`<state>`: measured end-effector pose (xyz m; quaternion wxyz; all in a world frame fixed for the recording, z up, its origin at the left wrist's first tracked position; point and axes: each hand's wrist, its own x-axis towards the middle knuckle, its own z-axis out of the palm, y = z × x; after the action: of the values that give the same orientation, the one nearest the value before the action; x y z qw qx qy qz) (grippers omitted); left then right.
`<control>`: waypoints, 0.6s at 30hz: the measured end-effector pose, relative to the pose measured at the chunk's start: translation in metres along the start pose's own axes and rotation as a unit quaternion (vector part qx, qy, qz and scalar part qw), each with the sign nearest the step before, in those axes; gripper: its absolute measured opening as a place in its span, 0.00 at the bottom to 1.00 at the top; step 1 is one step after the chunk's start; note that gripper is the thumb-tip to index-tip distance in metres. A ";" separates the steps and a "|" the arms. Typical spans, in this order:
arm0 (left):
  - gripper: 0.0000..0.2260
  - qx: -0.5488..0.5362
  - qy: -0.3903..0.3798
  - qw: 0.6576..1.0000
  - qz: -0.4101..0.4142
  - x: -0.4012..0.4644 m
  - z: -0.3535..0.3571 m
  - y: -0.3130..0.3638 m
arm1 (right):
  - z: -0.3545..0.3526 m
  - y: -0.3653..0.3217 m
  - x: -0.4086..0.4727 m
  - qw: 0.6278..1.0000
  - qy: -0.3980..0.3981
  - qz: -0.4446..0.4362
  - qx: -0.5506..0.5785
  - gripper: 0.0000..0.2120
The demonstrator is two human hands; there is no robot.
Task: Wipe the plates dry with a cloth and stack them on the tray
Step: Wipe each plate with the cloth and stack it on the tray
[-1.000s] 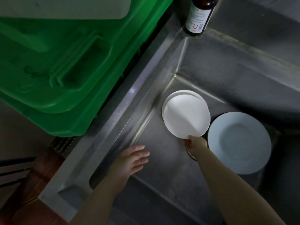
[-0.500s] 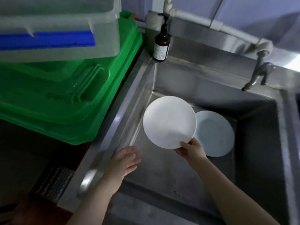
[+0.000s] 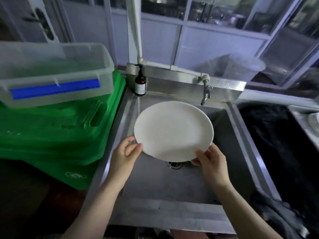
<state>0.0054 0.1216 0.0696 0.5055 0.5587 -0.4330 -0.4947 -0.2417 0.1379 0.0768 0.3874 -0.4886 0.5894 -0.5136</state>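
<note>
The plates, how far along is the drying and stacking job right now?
Early on. Nothing looks dried or stacked yet, and no tray with stacked plates is in view. In hand: the left hand and right hand both hold one white plate by its near rim above the sink. Left: wiping it, perhaps with the dark cloth lying beside the sink, then stacking.

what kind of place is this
Most likely a kitchen wash-up area, perhaps a commercial one: a deep steel sink with a wall tap, a pump soap bottle at its corner, and stacked green crates beside it.
</note>
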 end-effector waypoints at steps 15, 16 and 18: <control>0.06 0.104 0.006 0.983 0.148 -0.034 0.039 0.054 | -0.061 -0.068 -0.048 0.983 0.137 -0.120 -0.034 0.19; 0.07 0.099 0.005 0.984 0.149 -0.036 0.040 0.055 | -0.063 -0.068 -0.051 0.982 0.141 -0.123 -0.029 0.20; 0.06 0.095 0.002 0.984 0.152 -0.041 0.044 0.057 | -0.067 -0.069 -0.055 0.980 0.149 -0.130 -0.021 0.20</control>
<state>-0.0429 0.1490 0.1312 0.5202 0.5329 -0.5567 -0.3681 -0.2811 0.2074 0.1533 0.2146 -0.4873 0.5826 -0.6141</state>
